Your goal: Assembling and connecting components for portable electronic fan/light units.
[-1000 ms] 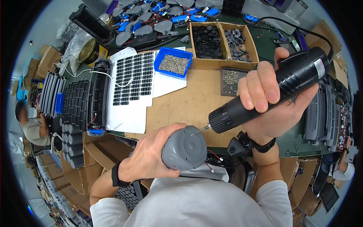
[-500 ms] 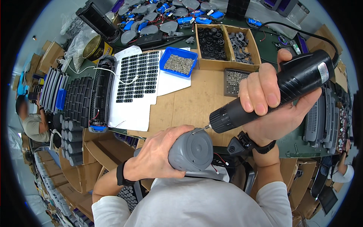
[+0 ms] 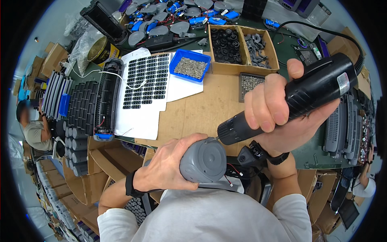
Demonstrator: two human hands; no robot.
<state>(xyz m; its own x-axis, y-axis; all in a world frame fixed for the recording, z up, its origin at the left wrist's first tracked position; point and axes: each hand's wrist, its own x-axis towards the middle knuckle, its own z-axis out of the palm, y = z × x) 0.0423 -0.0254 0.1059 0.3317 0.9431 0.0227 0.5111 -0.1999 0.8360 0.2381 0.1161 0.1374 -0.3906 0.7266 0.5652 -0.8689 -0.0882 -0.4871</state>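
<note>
My left hand is wrapped round a grey cylindrical housing, its round end turned up and red-and-white wires trailing beside it. In my right hand is a black corded electric screwdriver, its fingers closed about the body. The tool slants down to the left, and its tip meets the upper rim of the housing. Only a sliver of the bit shows between chuck and housing; any screw there is too small to make out.
On the cardboard-covered bench stand a blue tray of screws, a divided box of black and grey parts and a screw-filled rack. A sheet of black labels lies left. The screwdriver's cable arcs behind. A person sits far left.
My right hand has brought the screwdriver slightly left, closer in to the housing, so less of the bit shows. My left hand and the housing have hardly moved.
</note>
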